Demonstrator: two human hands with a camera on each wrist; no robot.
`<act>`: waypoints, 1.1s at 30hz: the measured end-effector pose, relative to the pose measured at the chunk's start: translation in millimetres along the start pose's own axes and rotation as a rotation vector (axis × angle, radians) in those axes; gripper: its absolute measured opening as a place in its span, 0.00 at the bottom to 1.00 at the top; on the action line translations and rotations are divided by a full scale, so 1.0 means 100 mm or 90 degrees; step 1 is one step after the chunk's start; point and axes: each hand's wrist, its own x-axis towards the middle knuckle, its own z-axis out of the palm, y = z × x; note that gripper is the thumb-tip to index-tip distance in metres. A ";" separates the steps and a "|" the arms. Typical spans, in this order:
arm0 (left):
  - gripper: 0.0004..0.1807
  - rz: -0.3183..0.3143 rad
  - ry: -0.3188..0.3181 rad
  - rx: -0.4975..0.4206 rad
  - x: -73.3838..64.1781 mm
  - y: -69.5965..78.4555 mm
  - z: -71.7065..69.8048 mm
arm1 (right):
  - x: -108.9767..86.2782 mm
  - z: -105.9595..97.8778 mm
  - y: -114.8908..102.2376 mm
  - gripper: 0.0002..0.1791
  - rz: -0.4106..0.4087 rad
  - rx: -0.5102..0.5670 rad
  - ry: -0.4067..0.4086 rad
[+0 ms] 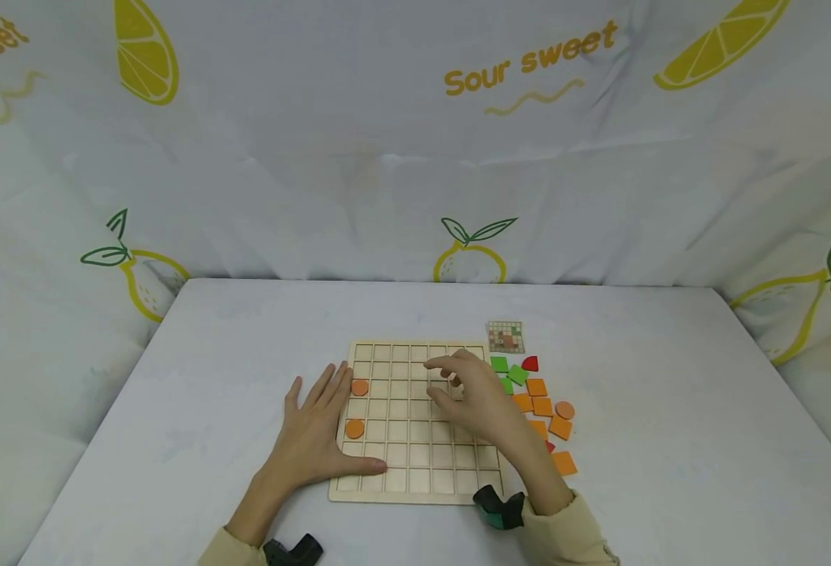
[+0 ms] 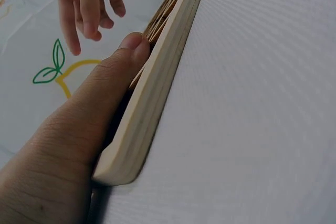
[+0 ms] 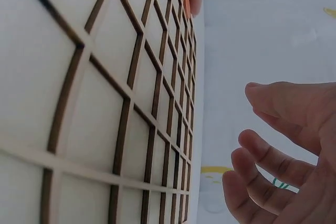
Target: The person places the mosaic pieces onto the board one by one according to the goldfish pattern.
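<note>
A wooden grid board (image 1: 418, 456) lies on the white table, with two orange discs in its leftmost column: an upper disc (image 1: 360, 387) and a lower disc (image 1: 354, 428). Spread along the board's left side, my left hand (image 1: 314, 444) rests with straight fingers at the edge. Its thumb (image 2: 118, 69) lies over the front left part of the board, seen close in the left wrist view. My right hand (image 1: 475, 397) hovers above the upper right squares. Its fingers (image 3: 268, 163) are loosely bent, thumb and index apart, and nothing is between them.
Right of the board lie several green squares (image 1: 499, 364), several orange squares (image 1: 560, 428), an orange disc (image 1: 565, 410) and a red rounded piece (image 1: 531, 364). A small pattern card (image 1: 505, 337) sits near the board's far right corner. Behind the table hangs a lemon-print cloth (image 1: 344, 181).
</note>
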 end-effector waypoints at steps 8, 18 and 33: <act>0.82 0.009 0.008 -0.003 0.00 -0.01 0.02 | -0.19 -0.24 0.22 0.17 -0.019 0.012 0.045; 0.81 0.015 0.016 0.001 -0.01 -0.01 0.01 | -0.43 -0.52 0.46 0.19 0.031 -0.012 0.069; 0.81 0.013 0.014 -0.007 -0.01 0.00 0.01 | -0.63 -0.85 0.79 0.21 0.120 -0.078 0.072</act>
